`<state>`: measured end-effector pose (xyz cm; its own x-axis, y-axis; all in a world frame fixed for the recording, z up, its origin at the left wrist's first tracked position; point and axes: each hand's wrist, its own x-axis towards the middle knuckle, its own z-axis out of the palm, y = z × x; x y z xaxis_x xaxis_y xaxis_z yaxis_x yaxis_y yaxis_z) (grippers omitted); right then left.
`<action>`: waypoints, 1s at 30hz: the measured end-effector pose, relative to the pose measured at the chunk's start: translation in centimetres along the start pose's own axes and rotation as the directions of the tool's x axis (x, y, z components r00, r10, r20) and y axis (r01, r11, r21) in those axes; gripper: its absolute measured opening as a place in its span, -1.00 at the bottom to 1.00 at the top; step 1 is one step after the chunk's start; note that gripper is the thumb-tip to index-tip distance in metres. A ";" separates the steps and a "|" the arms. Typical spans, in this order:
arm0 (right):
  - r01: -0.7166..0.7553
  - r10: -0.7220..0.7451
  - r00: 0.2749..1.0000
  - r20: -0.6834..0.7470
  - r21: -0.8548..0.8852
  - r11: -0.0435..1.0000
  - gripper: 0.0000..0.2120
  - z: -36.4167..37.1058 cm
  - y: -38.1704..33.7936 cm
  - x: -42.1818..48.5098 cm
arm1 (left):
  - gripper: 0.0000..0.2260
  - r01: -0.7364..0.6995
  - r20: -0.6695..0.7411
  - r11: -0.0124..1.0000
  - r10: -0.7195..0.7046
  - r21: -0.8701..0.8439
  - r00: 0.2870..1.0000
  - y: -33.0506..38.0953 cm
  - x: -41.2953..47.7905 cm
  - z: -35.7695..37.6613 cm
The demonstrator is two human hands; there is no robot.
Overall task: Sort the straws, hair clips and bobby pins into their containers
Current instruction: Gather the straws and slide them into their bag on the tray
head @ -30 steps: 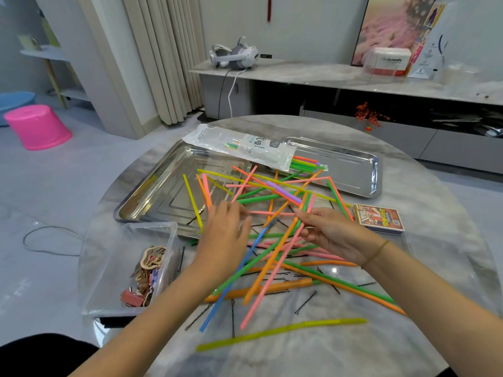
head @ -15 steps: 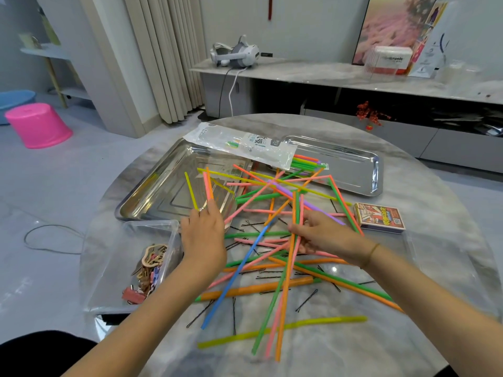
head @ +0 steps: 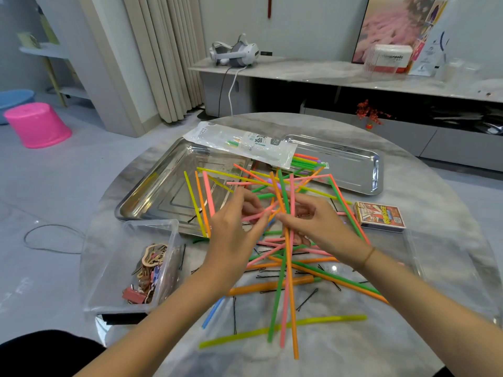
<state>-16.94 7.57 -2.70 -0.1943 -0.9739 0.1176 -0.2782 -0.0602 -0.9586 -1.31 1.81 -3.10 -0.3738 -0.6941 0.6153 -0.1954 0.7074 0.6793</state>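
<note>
At eight o'clock on the round grey marble table stands a clear plastic tub. The hair clips lie in it, wood-coloured and red ones heaped against its right wall. A large shiny steel tray sits at eleven o'clock, with three straws lapping over its near edge. A smaller steel tray sits at one o'clock. A clear plastic straw bag lies across both, and a few straws poke from its right end.

Most of the thin coloured plastic straws lie loose at the table's centre, crossing one another and trailing toward six o'clock. Black bobby pins are scattered on the marble among and beneath them.

My right hand comes in from five o'clock, fingers curled round a bunch of orange, green and pink straws that point toward twelve. My left hand comes in from seven o'clock with its back to me and its fingers bent into the same bunch. A pink straw crosses its fingertips, but I cannot tell whether I pinch it or merely touch it.

A small printed cardboard box lies at three o'clock. Near it, at four o'clock, I see the faint edges of another clear container, too transparent for me to make out its contents. My hands hide the middle of the pile.
</note>
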 end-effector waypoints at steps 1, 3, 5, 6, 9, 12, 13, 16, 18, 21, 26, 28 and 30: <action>0.016 -0.016 1.000 -0.013 -0.008 1.000 -0.85 0.0 0.0 0.0 | -0.81 -0.030 -0.001 1.000 0.030 -0.009 1.000 0.2 -0.2 0.1; 0.035 -0.035 0.999 -0.014 -0.009 0.999 -0.83 0.0 -0.2 -0.1 | -0.84 -0.092 0.007 0.995 0.092 -0.041 0.996 0.4 -0.5 0.3; 0.034 -0.034 0.999 -0.004 0.039 0.999 -0.81 0.2 -0.4 -0.1 | -0.86 -0.178 0.033 0.981 0.181 -0.083 0.983 0.8 -0.7 0.4; 0.037 -0.037 0.999 -0.002 0.066 0.997 -0.82 0.2 -0.6 -0.2 | -0.86 -0.242 0.058 0.966 0.248 -0.093 0.967 0.9 -0.7 0.4; 0.070 -0.068 0.998 -0.016 0.110 0.992 -0.88 0.3 -1.0 -0.3 | -0.80 -0.391 0.131 0.916 0.400 -0.088 0.907 1.2 -1.0 0.5; 0.131 -0.120 0.990 -0.080 0.157 0.979 -0.85 0.1 -1.6 -0.4 | -0.66 -0.396 0.128 0.918 0.396 -0.026 0.909 1.3 -0.8 0.4; 0.151 -0.132 0.985 -0.115 0.179 0.972 -0.84 0.0 -2.0 -0.4 | -0.61 -0.385 0.124 0.923 0.379 0.025 0.917 1.2 -0.7 0.4; 0.194 -0.146 0.963 -0.227 0.206 0.959 -0.80 0.0 -2.7 -0.5 | -0.51 -0.297 0.120 0.941 0.280 0.162 0.952 0.5 -0.4 0.3; 0.213 -0.135 0.946 -0.295 0.250 0.945 -0.73 0.0 -3.2 -0.6 | -0.48 -0.234 0.148 0.955 0.208 0.185 0.967 0.0 -0.3 0.3; 0.161 -0.023 0.949 -0.314 0.418 0.894 -0.77 -0.5 -3.6 -0.5 | -0.51 -0.202 0.190 0.954 0.161 0.220 0.968 -0.3 -0.3 0.3; 0.008 0.136 0.949 -0.285 0.453 0.891 -0.75 -1.0 -2.4 -0.4 | -0.85 0.085 0.451 0.996 -0.081 0.010 0.889 0.6 -0.6 0.1; -0.103 0.219 0.955 -0.202 0.465 0.879 -0.76 -1.0 -2.0 -0.4 | -0.97 0.278 0.558 0.959 -0.200 -0.058 0.806 0.8 -0.9 0.3; -0.222 0.291 0.950 -0.113 0.410 0.885 -0.84 -0.9 -1.7 -0.5 | -0.90 0.350 0.649 0.937 -0.261 -0.009 0.715 0.9 -1.2 0.6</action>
<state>-17.22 8.32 -0.85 -0.3718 -0.9181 -0.1376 0.1831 0.0729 -0.9804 -1.54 3.35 -3.46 -0.8045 -0.5939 0.0030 -0.3060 0.4187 0.8550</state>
